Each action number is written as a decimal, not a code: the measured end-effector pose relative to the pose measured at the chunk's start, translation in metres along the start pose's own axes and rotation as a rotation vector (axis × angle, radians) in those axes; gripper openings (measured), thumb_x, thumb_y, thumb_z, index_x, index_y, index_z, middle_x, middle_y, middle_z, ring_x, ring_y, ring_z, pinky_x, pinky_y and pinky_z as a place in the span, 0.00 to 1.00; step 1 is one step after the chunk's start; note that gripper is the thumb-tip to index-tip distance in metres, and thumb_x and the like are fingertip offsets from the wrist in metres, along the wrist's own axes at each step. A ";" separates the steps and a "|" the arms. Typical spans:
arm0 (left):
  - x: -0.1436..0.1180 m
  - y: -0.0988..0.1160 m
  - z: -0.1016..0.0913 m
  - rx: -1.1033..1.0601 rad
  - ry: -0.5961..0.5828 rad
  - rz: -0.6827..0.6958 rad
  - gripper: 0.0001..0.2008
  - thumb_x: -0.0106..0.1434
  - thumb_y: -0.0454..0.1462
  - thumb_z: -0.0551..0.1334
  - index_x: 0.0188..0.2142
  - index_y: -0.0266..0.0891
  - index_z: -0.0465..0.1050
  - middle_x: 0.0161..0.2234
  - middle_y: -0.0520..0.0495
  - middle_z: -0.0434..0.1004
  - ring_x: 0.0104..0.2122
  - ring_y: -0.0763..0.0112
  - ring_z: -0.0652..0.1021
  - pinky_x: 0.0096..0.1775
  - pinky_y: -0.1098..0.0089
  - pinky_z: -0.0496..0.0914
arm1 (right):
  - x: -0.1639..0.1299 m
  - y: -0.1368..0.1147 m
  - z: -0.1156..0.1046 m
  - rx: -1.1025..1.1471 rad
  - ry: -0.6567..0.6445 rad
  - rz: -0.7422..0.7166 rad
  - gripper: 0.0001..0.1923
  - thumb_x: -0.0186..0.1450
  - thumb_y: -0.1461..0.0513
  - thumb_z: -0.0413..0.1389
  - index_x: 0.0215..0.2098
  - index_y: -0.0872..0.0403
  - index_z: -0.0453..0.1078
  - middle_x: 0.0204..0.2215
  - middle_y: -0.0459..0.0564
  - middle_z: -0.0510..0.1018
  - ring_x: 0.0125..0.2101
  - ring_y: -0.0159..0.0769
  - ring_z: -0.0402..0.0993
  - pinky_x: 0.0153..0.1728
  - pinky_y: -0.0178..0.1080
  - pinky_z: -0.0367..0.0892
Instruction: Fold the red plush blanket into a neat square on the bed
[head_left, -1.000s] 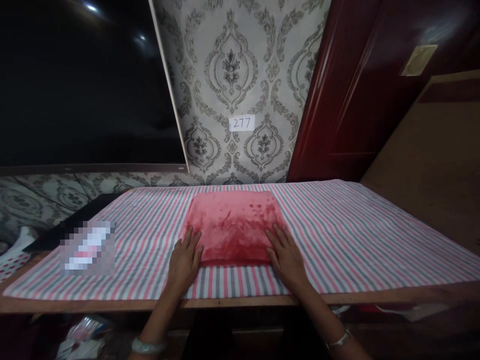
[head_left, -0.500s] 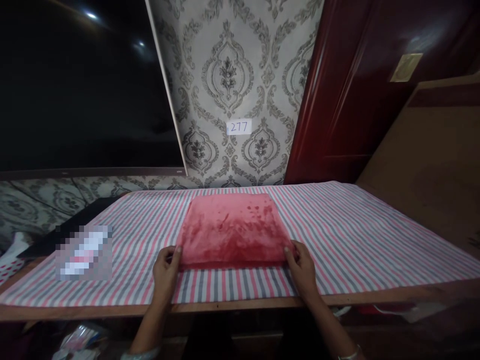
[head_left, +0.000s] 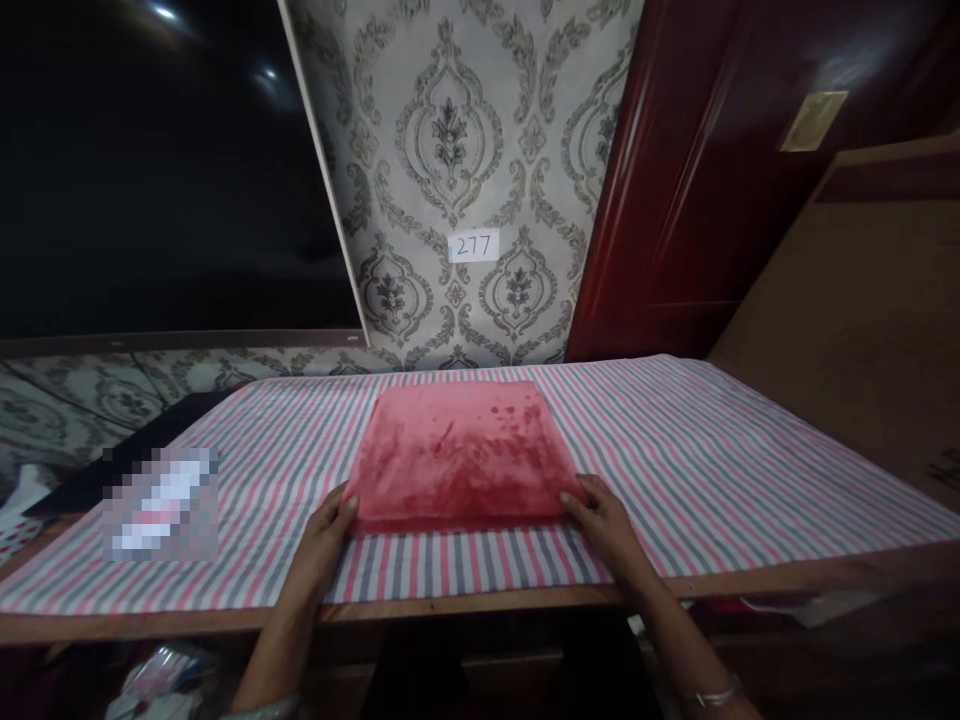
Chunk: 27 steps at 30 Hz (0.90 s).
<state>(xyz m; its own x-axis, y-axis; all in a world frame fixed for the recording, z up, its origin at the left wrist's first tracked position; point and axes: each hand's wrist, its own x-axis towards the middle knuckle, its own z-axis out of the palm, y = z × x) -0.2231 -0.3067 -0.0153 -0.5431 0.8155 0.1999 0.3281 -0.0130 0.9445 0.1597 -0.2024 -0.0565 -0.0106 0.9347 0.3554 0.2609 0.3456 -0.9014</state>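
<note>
A folded pink-red plush cloth (head_left: 457,450) lies flat in the middle of a striped tablecloth (head_left: 675,470). My left hand (head_left: 324,535) rests at the cloth's near left corner, fingertips against its edge. My right hand (head_left: 604,520) is at the near right corner, fingers touching the edge. Whether either hand grips the cloth or only touches it is unclear.
The wooden table edge (head_left: 480,605) runs across the front. A blurred item (head_left: 161,500) and a dark flat object (head_left: 127,445) sit at the left. Patterned wallpaper with a label reading 277 (head_left: 473,246) is behind, a dark red door (head_left: 712,170) to the right.
My hands slid from lying flat on top of the cloth to its near corners. The cloth now looks a little squarer and closer to me.
</note>
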 end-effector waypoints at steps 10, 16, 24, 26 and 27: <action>-0.002 -0.003 -0.007 0.052 -0.007 -0.068 0.29 0.50 0.61 0.62 0.37 0.40 0.79 0.43 0.43 0.82 0.49 0.52 0.77 0.55 0.56 0.69 | 0.000 -0.004 -0.012 0.075 -0.026 0.109 0.27 0.56 0.39 0.59 0.31 0.55 0.76 0.31 0.51 0.77 0.33 0.41 0.71 0.36 0.40 0.68; 0.037 0.023 -0.011 0.343 -0.027 -0.046 0.25 0.52 0.59 0.58 0.28 0.41 0.77 0.33 0.43 0.82 0.40 0.52 0.79 0.45 0.59 0.71 | 0.034 -0.016 -0.016 0.202 -0.136 0.214 0.28 0.60 0.38 0.54 0.25 0.54 0.74 0.26 0.51 0.78 0.33 0.42 0.73 0.39 0.43 0.68; 0.100 0.054 0.016 0.736 -0.186 -0.042 0.20 0.56 0.53 0.53 0.21 0.42 0.71 0.29 0.38 0.81 0.34 0.52 0.80 0.34 0.64 0.67 | 0.084 -0.026 -0.003 0.432 -0.338 0.373 0.15 0.52 0.57 0.60 0.37 0.55 0.77 0.26 0.48 0.82 0.27 0.38 0.77 0.33 0.40 0.71; 0.104 0.052 0.022 0.818 -0.165 0.002 0.19 0.58 0.51 0.52 0.22 0.42 0.70 0.31 0.36 0.82 0.36 0.51 0.80 0.35 0.64 0.67 | 0.090 -0.030 0.001 0.540 -0.364 0.417 0.19 0.50 0.61 0.60 0.42 0.53 0.76 0.29 0.47 0.83 0.29 0.38 0.79 0.35 0.41 0.72; 0.105 0.050 0.025 0.858 -0.159 0.013 0.19 0.59 0.49 0.51 0.22 0.42 0.70 0.32 0.34 0.82 0.37 0.51 0.80 0.35 0.64 0.67 | 0.092 -0.031 0.003 0.575 -0.366 0.432 0.20 0.50 0.62 0.61 0.43 0.53 0.76 0.30 0.48 0.84 0.30 0.38 0.79 0.36 0.41 0.73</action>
<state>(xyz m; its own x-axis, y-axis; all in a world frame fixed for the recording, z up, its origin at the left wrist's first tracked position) -0.2443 -0.2075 0.0462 -0.4419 0.8902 0.1105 0.8372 0.3651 0.4071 0.1479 -0.1273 0.0031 -0.3642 0.9289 -0.0671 -0.2227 -0.1568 -0.9622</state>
